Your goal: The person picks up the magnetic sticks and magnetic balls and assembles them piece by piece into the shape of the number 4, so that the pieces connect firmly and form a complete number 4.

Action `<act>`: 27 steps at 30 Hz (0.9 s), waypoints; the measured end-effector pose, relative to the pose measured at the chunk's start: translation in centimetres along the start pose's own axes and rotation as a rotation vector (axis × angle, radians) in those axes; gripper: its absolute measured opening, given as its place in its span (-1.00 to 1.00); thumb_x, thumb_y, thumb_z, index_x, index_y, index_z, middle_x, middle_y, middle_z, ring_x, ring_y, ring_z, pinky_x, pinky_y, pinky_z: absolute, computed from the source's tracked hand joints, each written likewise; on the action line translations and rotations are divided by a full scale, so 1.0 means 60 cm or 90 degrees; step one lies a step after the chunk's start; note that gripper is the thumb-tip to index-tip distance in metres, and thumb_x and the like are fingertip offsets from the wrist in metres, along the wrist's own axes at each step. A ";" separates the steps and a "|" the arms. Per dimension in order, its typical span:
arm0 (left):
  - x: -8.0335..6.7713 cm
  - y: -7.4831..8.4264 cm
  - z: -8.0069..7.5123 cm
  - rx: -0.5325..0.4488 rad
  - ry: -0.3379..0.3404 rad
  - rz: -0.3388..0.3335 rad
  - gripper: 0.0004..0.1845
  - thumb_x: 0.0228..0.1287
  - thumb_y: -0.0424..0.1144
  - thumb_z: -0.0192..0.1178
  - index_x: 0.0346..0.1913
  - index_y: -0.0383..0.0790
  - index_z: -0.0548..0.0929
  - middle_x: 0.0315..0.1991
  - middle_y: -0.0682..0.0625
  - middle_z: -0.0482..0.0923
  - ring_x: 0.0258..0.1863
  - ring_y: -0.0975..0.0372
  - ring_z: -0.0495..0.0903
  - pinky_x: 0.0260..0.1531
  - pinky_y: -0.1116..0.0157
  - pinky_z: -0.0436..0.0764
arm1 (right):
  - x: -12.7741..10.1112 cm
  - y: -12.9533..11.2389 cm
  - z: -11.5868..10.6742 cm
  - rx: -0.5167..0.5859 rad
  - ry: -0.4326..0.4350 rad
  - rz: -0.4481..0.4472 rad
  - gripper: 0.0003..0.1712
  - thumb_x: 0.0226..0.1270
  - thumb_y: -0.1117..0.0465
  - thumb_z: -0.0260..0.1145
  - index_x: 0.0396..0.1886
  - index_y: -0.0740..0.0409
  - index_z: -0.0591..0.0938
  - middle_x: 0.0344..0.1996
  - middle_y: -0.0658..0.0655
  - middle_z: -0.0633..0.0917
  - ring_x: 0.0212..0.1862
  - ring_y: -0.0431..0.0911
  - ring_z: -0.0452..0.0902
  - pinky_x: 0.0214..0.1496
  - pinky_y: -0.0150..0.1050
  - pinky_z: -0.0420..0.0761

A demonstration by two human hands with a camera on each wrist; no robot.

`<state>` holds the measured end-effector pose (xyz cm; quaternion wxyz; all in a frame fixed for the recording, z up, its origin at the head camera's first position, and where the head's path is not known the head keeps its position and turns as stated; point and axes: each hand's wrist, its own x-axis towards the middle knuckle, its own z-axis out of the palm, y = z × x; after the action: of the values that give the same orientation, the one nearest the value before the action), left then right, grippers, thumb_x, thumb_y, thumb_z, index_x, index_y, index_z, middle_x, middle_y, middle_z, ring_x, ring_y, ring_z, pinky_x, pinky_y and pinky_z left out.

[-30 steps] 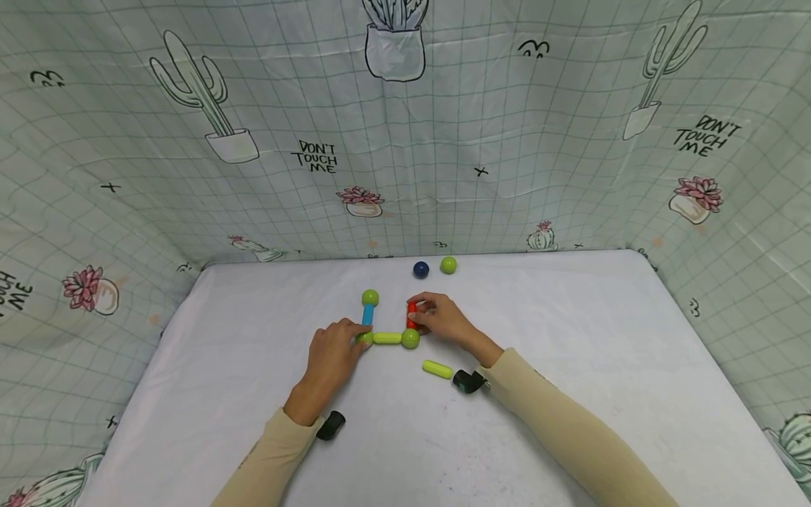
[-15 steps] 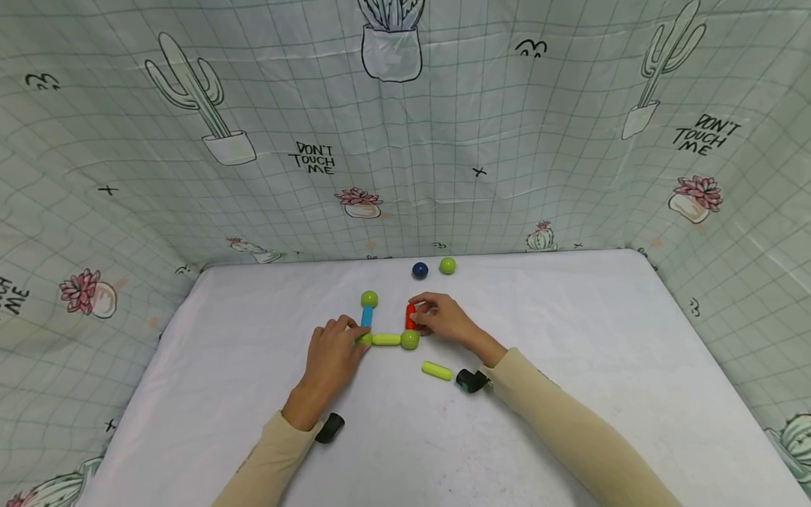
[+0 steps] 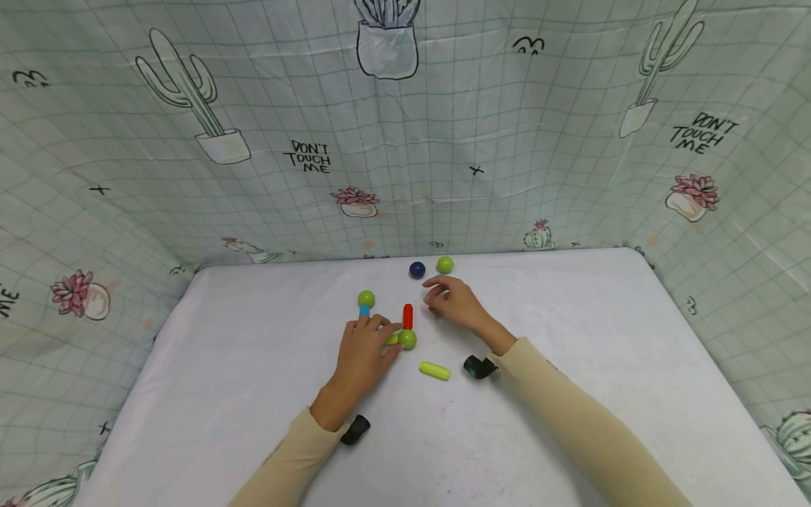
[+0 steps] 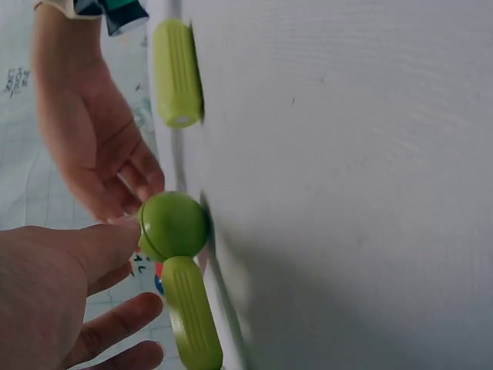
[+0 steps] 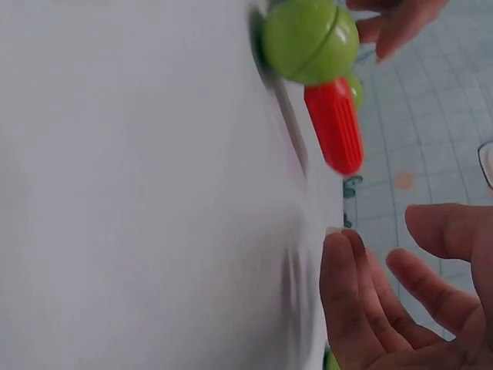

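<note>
My left hand (image 3: 361, 355) reaches over the joined toy pieces, its thumb and index finger right at a green ball (image 3: 407, 340). In the left wrist view the thumb overlaps the ball's edge and the other fingers are spread. From that ball a red rod (image 3: 407, 317) points away, and a yellow-green rod (image 4: 191, 312) runs left, partly beneath the hand. A blue rod (image 3: 364, 310) with another green ball (image 3: 366, 299) shows past the knuckles; the corner ball is hidden. My right hand (image 3: 459, 303) is off the red rod, fingers apart and holding nothing.
A loose yellow-green rod (image 3: 434, 370) lies on the white table (image 3: 538, 296) nearer to me. At the back edge sit a dark blue ball (image 3: 417, 270) and a green ball (image 3: 445, 265). A printed cloth (image 3: 405, 141) stands behind the table.
My right hand has let go of the red rod and moved away to the back right. My left hand has left the corner ball and slid right to the ball by the red rod.
</note>
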<state>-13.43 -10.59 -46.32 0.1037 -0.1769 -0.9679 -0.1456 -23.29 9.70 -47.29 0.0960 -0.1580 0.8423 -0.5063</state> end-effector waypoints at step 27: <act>0.016 0.014 0.022 0.021 -0.005 -0.009 -0.68 -0.03 -0.08 0.41 -0.14 0.00 0.72 -0.28 0.11 0.60 -0.25 0.21 0.42 -0.16 0.20 0.34 | 0.074 0.024 -0.051 -0.206 0.158 0.055 -0.55 0.23 0.21 0.27 0.12 0.24 0.52 -0.03 0.26 0.56 -0.01 0.07 0.46 -0.04 -0.04 0.46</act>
<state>-14.21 -9.09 -47.12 0.1020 -0.1686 -0.9718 -0.1297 -28.66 11.23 -47.17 -0.0134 -0.0717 0.9241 -0.3751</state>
